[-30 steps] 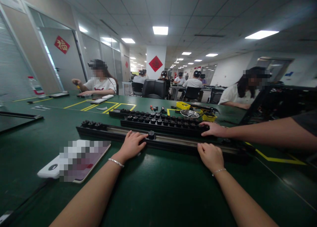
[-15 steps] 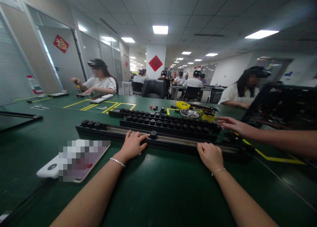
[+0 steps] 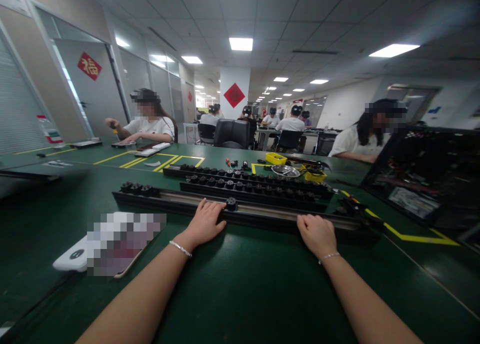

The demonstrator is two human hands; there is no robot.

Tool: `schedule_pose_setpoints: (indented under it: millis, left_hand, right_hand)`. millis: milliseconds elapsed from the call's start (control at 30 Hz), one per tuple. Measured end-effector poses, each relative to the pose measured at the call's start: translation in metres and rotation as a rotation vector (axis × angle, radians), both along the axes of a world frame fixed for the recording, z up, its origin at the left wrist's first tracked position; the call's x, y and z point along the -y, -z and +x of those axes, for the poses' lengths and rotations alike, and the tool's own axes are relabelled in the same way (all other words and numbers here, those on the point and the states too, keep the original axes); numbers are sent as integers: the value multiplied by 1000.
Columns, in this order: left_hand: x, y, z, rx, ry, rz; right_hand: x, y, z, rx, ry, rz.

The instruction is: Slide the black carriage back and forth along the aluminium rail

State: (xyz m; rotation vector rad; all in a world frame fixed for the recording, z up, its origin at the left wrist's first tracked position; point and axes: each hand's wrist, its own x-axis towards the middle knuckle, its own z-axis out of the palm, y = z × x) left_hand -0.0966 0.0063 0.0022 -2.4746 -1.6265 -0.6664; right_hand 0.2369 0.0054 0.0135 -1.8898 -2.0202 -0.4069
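A long black rail (image 3: 270,215) with a pale channel lies across the green table in front of me. One black round socket-like piece (image 3: 231,204) sits in its middle, and several more (image 3: 136,189) stand at its left end. My left hand (image 3: 205,223) grips the rail's near wall just left of the middle piece, its fingers reaching over the edge and its thumb in front. Further right, my right hand (image 3: 318,235) is closed over the near edge, fingers curled; their tips are hidden.
Behind lie two more rails (image 3: 247,196) filled with round pieces. A metal dish (image 3: 285,171), yellow bins (image 3: 276,158) and cables are beyond. At left rest a white power bank (image 3: 75,254) and a phone (image 3: 127,261). A dark open case (image 3: 423,184) stands right. Co-workers sit around.
Another person's arm, which reached in from the right, has left the view. My left hand has shifted slightly right along the rail; my right hand stays on it.
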Motion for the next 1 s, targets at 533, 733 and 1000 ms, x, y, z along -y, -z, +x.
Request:
schedule_pose_setpoints:
  millis: [533, 733, 1000]
  left_hand:
    - [0, -3, 1, 6, -12, -26]
    - [-1, -3, 2, 4, -28, -28]
    - [-1, -3, 3, 0, -37, -36]
  right_hand:
    - [1, -3, -1, 31, 8, -5]
    - [2, -3, -2, 16, 0, -11]
    - [2, -4, -2, 5, 4, -25]
